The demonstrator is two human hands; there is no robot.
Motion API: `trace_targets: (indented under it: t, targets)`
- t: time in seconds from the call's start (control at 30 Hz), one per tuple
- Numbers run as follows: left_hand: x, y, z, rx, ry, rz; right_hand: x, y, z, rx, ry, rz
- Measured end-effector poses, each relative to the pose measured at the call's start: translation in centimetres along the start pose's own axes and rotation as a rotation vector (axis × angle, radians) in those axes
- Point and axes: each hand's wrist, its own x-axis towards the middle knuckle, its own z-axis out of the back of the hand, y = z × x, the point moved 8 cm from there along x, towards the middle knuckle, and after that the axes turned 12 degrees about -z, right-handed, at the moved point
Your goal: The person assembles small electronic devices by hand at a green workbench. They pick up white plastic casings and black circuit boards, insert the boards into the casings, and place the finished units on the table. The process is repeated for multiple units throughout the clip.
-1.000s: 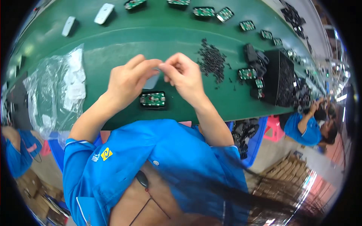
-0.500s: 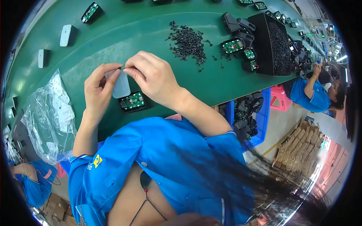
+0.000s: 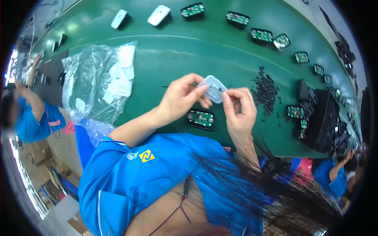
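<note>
My left hand point(image 3: 182, 96) grips a pale, translucent plastic cover point(image 3: 215, 97) by its left edge, thumb on its face. The cover is a shallow rounded tray tilted toward me, with a small black piece point(image 3: 209, 85) lying inside. At the cover's right side, the thumb and forefinger of my right hand point(image 3: 241, 108) are pinched around another small black piece point(image 3: 221, 89); its exact shape is too small to tell. Just below my hands, a black housing with a green circuit board point(image 3: 201, 118) lies on the table.
A loose pile of small black pieces point(image 3: 265, 90) lies to the right, near a black box point(image 3: 323, 122). Several housings with boards point(image 3: 237, 18) line the far side. A clear plastic bag point(image 3: 94, 74) with white parts rests left. People in blue sit at both sides.
The view has swung right, so the table's contents sit differently in it. The cover has turned its hollow face toward me; my right fingers moved from its top to its right edge.
</note>
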Motion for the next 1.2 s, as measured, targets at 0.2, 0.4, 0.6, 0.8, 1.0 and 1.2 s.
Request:
trace_targets:
  t: [0.2,0.4,0.6,0.8,1.0,1.2]
  targets:
    - [-0.8,-0.8,-0.7,0.029,0.021,-0.056,-0.4,-0.3,-1.3,0.019,0.027,-0.025]
    - [-0.9,-2.7,-0.9,0.164,-0.069,-0.326,-0.6,-1.8,-1.9,0.082,0.032,-0.162]
    - [-0.9,-2.6,-0.7,0.103,-0.008,-0.259,-0.8,-1.0,-2.5,0.304,0.077,-0.146]
    - [-0.7,-1.6,-0.8,-0.068,-0.095,-0.203,-1.0,2.5,-2.0,-0.396,-0.094,0.372]
    - [-0.9,-2.0,-0.5,0.034,-0.113,-0.271,-0.6,2.3,-2.3,-0.444,-0.009,0.273]
    - [-0.7,-2.7,-0.5,0.181,-0.096,-0.385,0.0,1.9,-2.4,-0.399,0.088,0.093]
